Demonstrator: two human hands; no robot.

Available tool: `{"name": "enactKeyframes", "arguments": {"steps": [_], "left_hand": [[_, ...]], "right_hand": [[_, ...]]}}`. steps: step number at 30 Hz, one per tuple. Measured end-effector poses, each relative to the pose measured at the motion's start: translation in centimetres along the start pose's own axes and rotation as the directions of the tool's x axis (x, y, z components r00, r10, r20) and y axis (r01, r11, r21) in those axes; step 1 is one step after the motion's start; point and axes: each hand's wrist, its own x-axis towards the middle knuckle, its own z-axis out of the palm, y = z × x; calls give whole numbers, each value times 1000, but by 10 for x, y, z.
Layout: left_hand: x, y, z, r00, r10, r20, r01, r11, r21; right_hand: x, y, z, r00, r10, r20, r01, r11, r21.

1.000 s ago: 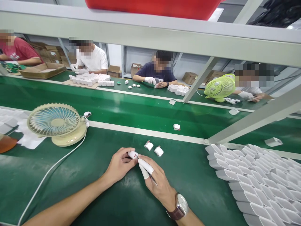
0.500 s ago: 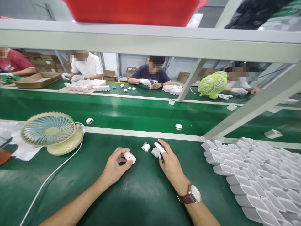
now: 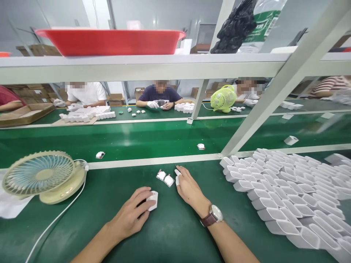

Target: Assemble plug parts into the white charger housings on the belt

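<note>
My left hand (image 3: pixel 131 213) is closed around a small white plastic casing (image 3: pixel 154 200), held low over the green work surface. My right hand (image 3: pixel 192 190) rests palm down on its right, with white finger covers on some fingers. A thin dark tool (image 3: pixel 177 167) shows only its tip past the right fingertips; the rest is hidden under the hand. Between my hands and slightly beyond lie two small parts with white tops, a left one (image 3: pixel 161 175) and a right one (image 3: pixel 169 180), side by side and close to my right fingers.
Rows of hollow white casings (image 3: pixel 279 190) stand at the right. A cream fan (image 3: pixel 46 175) with a cable is at the left. Beyond a pale rail, the green belt (image 3: pixel 153 137) carries scattered parts. A slanted post (image 3: pixel 255 98) and a shelf with a red tub (image 3: pixel 115 42) frame co-workers opposite.
My left hand has turned over the casing and come nearer to me. My right hand has drawn away from the right small part, which now lies beside the other. The view has tilted upward.
</note>
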Motion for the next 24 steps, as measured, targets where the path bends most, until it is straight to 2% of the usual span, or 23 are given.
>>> {"name": "enactKeyframes", "arguments": {"steps": [3, 8, 14, 18, 22, 24], "left_hand": [[6, 6, -6, 1000, 20, 0, -20, 1000, -4], [5, 10, -12, 997, -51, 53, 55, 997, -62], [8, -2, -9, 983, -132, -125, 135, 991, 23], [26, -35, -19, 962, -165, -216, 179, 983, 49], [51, -89, -31, 890, -388, -241, 413, 908, 67], [68, -117, -32, 861, -441, -255, 470, 880, 65]], "right_hand": [[0, -3, -4, 1000, -28, 1, 28, 999, 20], [2, -15, -6, 994, -86, -73, 91, 993, 69], [0, -40, -5, 954, -215, -209, 254, 950, 184], [-5, -57, 1, 938, -263, -226, 313, 922, 227], [-8, -70, 7, 918, -355, -175, 389, 892, 229], [-9, -73, 7, 903, -413, -121, 430, 878, 211]]}}
